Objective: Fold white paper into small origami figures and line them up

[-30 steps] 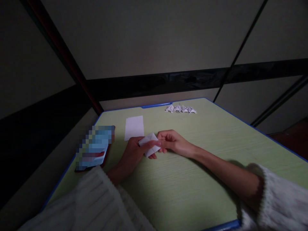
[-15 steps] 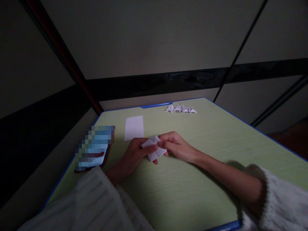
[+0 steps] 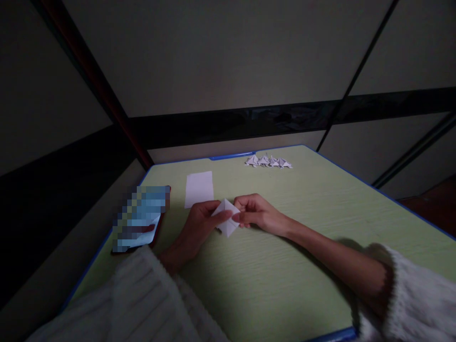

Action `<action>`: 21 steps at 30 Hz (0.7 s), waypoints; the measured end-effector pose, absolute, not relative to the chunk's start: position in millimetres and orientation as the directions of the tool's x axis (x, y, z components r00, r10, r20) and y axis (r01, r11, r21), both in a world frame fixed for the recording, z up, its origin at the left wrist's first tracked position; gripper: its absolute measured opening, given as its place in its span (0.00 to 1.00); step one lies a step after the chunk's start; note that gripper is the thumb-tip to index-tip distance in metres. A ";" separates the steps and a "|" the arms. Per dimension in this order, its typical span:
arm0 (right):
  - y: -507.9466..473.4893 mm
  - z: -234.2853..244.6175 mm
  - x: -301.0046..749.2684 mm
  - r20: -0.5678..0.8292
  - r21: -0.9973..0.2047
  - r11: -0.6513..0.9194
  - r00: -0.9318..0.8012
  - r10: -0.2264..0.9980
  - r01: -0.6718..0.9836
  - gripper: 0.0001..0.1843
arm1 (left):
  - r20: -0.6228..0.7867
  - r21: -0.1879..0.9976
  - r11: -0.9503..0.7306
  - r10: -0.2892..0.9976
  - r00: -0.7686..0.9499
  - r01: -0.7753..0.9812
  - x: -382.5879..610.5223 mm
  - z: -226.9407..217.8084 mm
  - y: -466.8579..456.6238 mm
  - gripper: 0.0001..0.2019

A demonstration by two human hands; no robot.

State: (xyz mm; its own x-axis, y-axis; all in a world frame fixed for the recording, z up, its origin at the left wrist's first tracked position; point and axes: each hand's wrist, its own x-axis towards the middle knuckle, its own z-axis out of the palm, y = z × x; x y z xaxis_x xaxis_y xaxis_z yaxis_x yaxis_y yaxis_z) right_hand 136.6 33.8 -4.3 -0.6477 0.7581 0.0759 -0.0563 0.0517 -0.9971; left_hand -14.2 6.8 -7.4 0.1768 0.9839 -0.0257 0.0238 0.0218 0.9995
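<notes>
Between my two hands is a small folded white paper (image 3: 227,228), diamond-shaped with crease lines, held just above the table. My left hand (image 3: 204,218) pinches it from the left, thumb lying across its front. From the right, my right hand (image 3: 257,213) grips its side corner between thumb and curled fingers. The fingers behind the paper are partly hidden. A flat white sheet of paper (image 3: 198,189) lies just beyond my left hand.
Several folded paper figures (image 3: 268,162) stand in a row at the table's far edge. A phone (image 3: 146,218) with a lit, blurred screen rests at the left. The pale green table (image 3: 302,199) has a blue rim, with dark-banded panels (image 3: 228,61) behind it.
The folded paper has turned a little and looks narrower, its right corner drawn in. My right fingers have shifted slightly, and my left fingertips no longer show below the paper.
</notes>
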 end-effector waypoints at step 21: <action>38.3 -4.0 135.7 0.121 -0.992 0.088 -0.508 0.853 -0.090 0.11 | -0.042 0.994 0.035 0.996 0.073 0.106 -11.2 -1.2 7.7 0.09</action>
